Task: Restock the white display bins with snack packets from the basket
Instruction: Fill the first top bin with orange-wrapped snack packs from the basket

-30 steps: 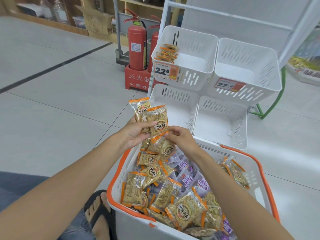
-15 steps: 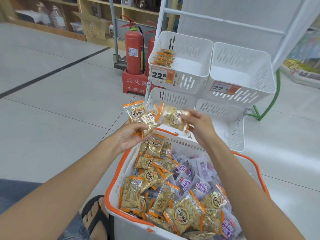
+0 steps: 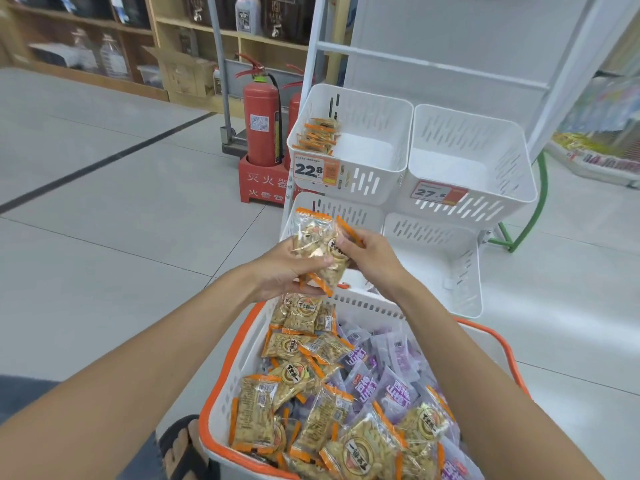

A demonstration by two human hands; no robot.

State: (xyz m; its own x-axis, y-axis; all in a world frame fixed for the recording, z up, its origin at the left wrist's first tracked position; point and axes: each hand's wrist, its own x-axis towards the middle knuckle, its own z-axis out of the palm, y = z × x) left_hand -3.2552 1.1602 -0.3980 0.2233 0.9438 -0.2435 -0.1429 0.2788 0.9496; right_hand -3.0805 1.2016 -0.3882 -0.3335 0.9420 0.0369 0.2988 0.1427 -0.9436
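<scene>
- Tiled floor [image 3: 104,220] carries everything; a dark line runs across it at far left.
- Far edge: wooden shelves [image 3: 166,36] with a cardboard box [image 3: 183,76] at their foot.
- Two red fire extinguishers [image 3: 261,123] stand upright in a red stand [image 3: 263,185], just beside the left side of the white display rack [image 3: 433,64].
- Rack holds four white bins, two over two. The upper left bin [image 3: 374,112] carries a price tag [image 3: 313,169] reading 22.8 and has a small stack of orange-edged packets [image 3: 318,135] in its near left corner. The upper right bin [image 3: 485,133] has a tag reading 27.6.
- Lower left bin [image 3: 346,211] is partly hidden behind the hands; the lower right bin [image 3: 443,265] is open to view.
- Basket [image 3: 221,386], white with an orange rim, sits just in front of the lower bins: orange-edged packets at its left and near side, purple packets [image 3: 381,375] toward the right.
- A sandalled foot [image 3: 180,448] sits at the basket's near left corner.
- Bunch of snack packets [image 3: 320,249] held above the basket's far edge, in front of the lower left bin.
- Left hand [image 3: 284,271] grips the bunch from the left, thumb across the front.
- Right hand [image 3: 372,256] pinches the bunch's upper right edge.
</scene>
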